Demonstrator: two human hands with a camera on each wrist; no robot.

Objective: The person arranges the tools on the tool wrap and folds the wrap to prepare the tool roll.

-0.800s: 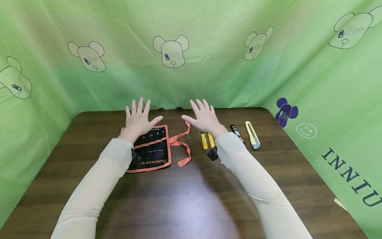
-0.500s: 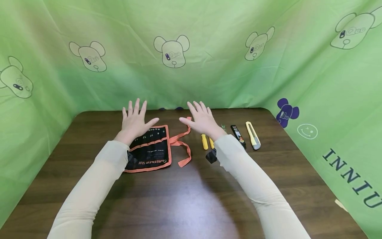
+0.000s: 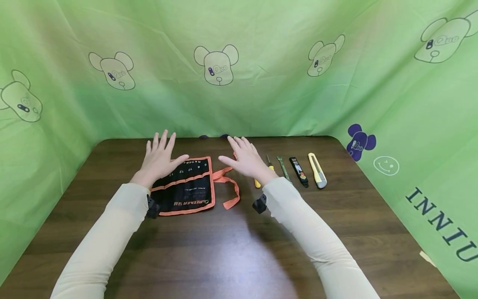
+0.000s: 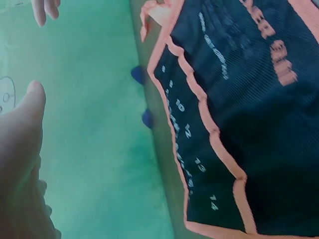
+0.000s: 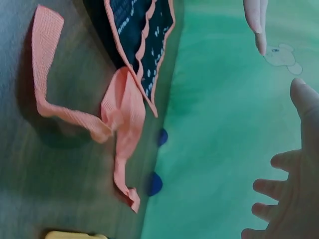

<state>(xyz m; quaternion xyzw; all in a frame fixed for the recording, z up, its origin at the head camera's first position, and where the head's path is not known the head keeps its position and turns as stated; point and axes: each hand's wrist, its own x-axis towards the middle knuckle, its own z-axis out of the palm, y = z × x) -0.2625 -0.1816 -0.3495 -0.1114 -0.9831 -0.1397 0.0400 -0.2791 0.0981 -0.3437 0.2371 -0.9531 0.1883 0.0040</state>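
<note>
My left hand (image 3: 158,160), fingers spread, is held above the far left part of a black tool roll with orange edging (image 3: 190,191). The roll lies flat, its row of numbered pockets showing in the left wrist view. My right hand (image 3: 246,160), also with fingers spread and nothing in it, hovers over the roll's orange ties (image 3: 233,192). Under and beside the right hand lie yellow-handled screwdrivers (image 3: 257,183), partly hidden by that hand and wrist. Just right of them is a slim green tool (image 3: 283,167), its lower end hidden by the sleeve.
Farther right on the brown wooden table (image 3: 224,253) lie a flat black case with a printed label (image 3: 298,172) and a yellow utility knife (image 3: 317,171). A green printed curtain (image 3: 261,108) closes off the table's back and sides.
Both hands have drifted left and somewhat nearer to me, still spread. More of the green tool and the black case now shows beside the right sleeve.
</note>
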